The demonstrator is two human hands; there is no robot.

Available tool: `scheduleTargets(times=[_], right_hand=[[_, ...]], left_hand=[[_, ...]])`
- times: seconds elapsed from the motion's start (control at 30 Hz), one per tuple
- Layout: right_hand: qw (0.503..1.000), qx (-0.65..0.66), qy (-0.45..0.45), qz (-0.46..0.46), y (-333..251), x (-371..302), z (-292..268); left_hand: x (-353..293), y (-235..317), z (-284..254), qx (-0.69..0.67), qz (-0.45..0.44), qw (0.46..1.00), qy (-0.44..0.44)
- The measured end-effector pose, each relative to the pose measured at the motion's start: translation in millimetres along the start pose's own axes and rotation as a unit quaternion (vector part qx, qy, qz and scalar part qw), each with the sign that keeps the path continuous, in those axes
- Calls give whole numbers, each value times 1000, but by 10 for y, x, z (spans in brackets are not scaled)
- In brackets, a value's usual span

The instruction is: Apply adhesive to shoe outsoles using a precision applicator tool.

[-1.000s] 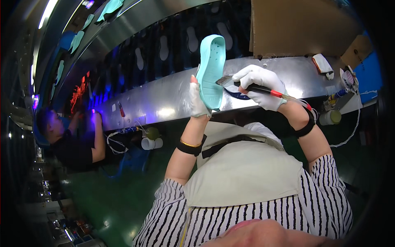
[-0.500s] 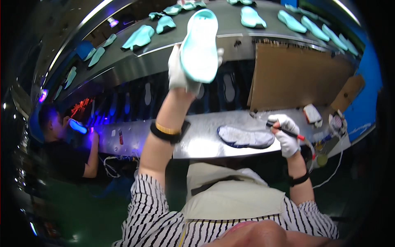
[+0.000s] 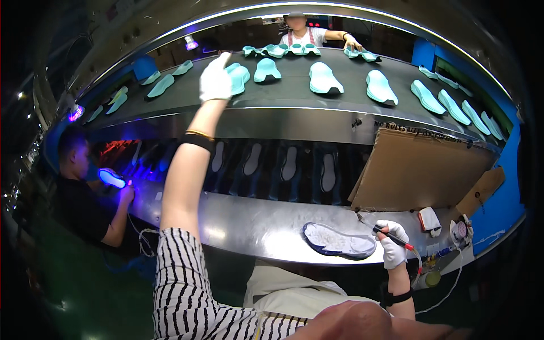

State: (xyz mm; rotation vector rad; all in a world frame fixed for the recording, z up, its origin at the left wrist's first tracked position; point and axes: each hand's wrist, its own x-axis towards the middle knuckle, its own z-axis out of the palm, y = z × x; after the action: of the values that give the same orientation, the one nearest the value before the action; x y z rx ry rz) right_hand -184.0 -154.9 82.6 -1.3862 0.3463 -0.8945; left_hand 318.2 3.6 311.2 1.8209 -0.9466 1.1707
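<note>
Dim workshop: dark belt (image 3: 351, 73) strewn with teal pieces across the back, metal tabletop (image 3: 266, 226) in front. Far left: co-worker (image 3: 85, 209) in black, blue-lit sole (image 3: 112, 178) in hand. Then left hand (image 3: 216, 80), white-gloved, arm stretched up over the belt, right up against a teal sole (image 3: 238, 78); fingers partly hidden, can't tell if gripping. Below the belt, row of grey inserts (image 3: 253, 158) in shadow. Top middle: second co-worker (image 3: 300, 37), hand on teal pieces. Nearer: grey sole with navy rim (image 3: 339, 241), flat on tabletop, just left of right hand (image 3: 394, 243); fingers pinching black-and-red brush (image 3: 403, 243), apart from that sole. Far right: cardboard sheet (image 3: 425, 170), white cloth (image 3: 430, 221).
</note>
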Motion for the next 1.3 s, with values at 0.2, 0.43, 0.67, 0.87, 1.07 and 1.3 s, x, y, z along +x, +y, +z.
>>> scheduleTargets(times=[0.2, 0.43, 0.67, 0.87, 1.07, 1.3], right_hand=[[1000, -8, -12, -15, 95, 23, 0], [999, -29, 15, 2, 48, 40, 100], [999, -29, 40, 13, -14, 14, 11], [1000, -12, 10, 16, -36, 22, 132], [1000, 0, 15, 13, 3, 7, 105], [997, 16, 62, 51, 90, -72, -61]], left_hand=[[-38, -821, -181, 252, -6, 918, -306], [105, -844, -175, 275, -121, 904, -304], [49, -952, -513, 490, -67, 820, -288], [-218, -467, -93, 10, 10, 947, -322], [-29, 99, -275, -5, -79, 889, -451], [-56, -396, -11, 109, -83, 936, -324]])
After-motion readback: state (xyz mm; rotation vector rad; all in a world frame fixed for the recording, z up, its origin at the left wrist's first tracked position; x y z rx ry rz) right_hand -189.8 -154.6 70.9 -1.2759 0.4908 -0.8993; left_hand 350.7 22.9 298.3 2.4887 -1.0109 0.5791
